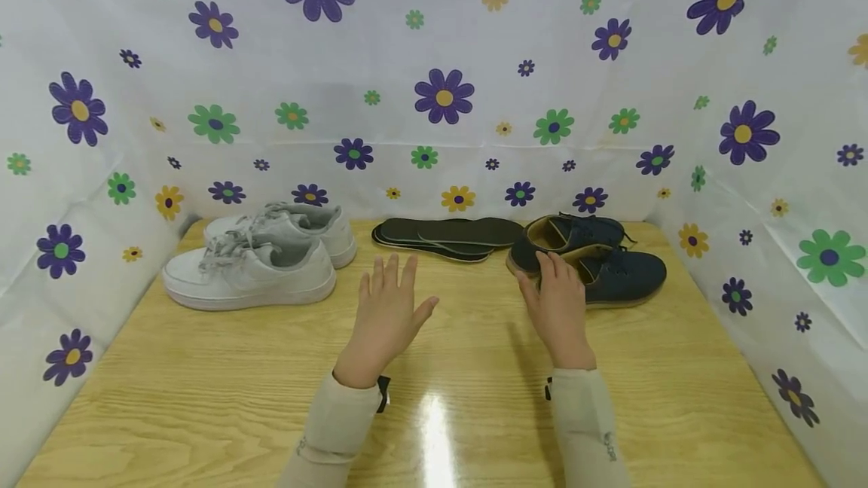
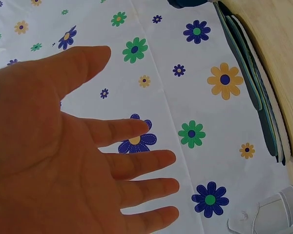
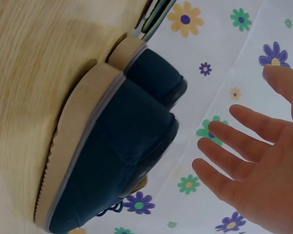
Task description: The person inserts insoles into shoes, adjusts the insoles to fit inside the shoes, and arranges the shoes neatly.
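Observation:
My left hand (image 1: 388, 307) hovers above the middle of the table with its fingers spread, holding nothing; its bare palm fills much of the left wrist view. My right hand (image 1: 557, 307) is held over the table in front of the dark blue shoes, also with nothing in it. The nearer blue shoe (image 1: 627, 276) is partly hidden behind that hand in the head view. Behind it stands the other blue shoe (image 1: 593, 230). In the right wrist view, the fingers stay apart from the nearer shoe's thick tan sole and dark upper (image 3: 117, 131).
A pair of white lace-up sneakers (image 1: 251, 273) stands at the back left. Between the two pairs lies a small stack of dark insoles (image 1: 447, 236), their edges overlapping. Flower-printed white cloth (image 1: 380, 66) walls the wooden table (image 1: 434, 352) at the back and both sides.

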Demonstrator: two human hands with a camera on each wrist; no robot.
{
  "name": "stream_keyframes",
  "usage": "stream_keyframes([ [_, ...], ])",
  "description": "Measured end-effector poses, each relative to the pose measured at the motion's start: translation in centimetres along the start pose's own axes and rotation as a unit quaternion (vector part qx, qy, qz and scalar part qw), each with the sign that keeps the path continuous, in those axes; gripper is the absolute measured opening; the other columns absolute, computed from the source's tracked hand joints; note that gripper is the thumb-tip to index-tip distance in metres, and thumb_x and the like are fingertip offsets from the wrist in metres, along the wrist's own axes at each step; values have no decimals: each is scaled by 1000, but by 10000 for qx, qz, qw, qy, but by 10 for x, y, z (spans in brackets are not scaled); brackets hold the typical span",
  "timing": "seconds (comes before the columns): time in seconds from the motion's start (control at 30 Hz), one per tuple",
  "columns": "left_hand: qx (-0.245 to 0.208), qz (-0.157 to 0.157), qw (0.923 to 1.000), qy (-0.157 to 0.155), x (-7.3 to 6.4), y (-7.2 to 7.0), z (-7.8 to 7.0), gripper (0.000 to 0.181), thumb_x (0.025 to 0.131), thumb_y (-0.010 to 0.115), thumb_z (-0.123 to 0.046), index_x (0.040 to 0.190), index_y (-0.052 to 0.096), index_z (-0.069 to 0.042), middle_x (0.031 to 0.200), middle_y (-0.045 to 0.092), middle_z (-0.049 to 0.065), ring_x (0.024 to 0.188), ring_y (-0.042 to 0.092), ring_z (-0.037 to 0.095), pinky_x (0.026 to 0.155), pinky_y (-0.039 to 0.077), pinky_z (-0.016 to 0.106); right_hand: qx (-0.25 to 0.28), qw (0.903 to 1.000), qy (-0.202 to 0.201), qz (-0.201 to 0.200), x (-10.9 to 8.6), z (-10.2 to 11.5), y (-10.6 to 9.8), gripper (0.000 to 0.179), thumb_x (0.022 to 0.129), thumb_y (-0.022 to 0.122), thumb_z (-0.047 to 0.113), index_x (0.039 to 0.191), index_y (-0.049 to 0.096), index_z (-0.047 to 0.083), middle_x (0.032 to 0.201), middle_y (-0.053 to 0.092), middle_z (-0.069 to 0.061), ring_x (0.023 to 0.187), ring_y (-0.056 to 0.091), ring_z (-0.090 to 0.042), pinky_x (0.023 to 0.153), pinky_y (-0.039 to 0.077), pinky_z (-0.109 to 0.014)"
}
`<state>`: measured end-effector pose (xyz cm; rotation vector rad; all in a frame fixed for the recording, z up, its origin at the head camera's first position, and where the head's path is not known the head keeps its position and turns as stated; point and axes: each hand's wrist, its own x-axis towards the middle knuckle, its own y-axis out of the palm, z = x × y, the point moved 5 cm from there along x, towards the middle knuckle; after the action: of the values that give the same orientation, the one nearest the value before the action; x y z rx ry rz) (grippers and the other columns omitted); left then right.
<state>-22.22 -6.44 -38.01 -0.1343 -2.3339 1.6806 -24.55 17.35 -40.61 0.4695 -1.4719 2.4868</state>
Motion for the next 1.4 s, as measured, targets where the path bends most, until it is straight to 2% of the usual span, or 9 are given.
stream_keyframes([
  [0.17,-21,47,10000,-18,0,-1,0,71,96,56,-42,149,30,-2,148,29,30,140,18,49,110,16,61,-17,9999,89,-139,0,-11,0,51,97,59,27,134,47,-6,135,45,-29,122,42,-47,96,34,-63],
  [0.43,-102,94,9999,4,1,0,-1,70,96,56,-41,149,30,-1,148,29,31,139,18,49,110,16,61,-121,9987,491,99,1,-24,0,49,97,57,24,133,46,-8,134,46,-29,123,42,-46,97,34,-62],
  [0.8,-198,189,9996,-29,0,1,-1,67,97,55,-39,148,32,-1,148,28,31,139,18,50,110,15,61,-252,9975,648,146,0,-33,6,48,95,60,17,133,46,-9,127,50,-30,118,45,-47,95,36,-60],
  [1.2,-168,106,9998,31,-2,-2,0,64,97,56,-38,145,37,0,145,33,31,137,25,50,109,19,61,-476,9966,663,95,-2,-35,9,48,93,62,12,134,47,-8,123,53,-28,114,48,-44,97,34,-59],
  [1.4,-330,152,9993,111,-1,-5,2,56,97,59,-28,141,41,2,141,38,32,131,34,50,104,30,60,-529,9956,749,193,-2,-37,10,46,95,61,14,133,47,-7,124,53,-28,114,48,-44,97,33,-58],
])
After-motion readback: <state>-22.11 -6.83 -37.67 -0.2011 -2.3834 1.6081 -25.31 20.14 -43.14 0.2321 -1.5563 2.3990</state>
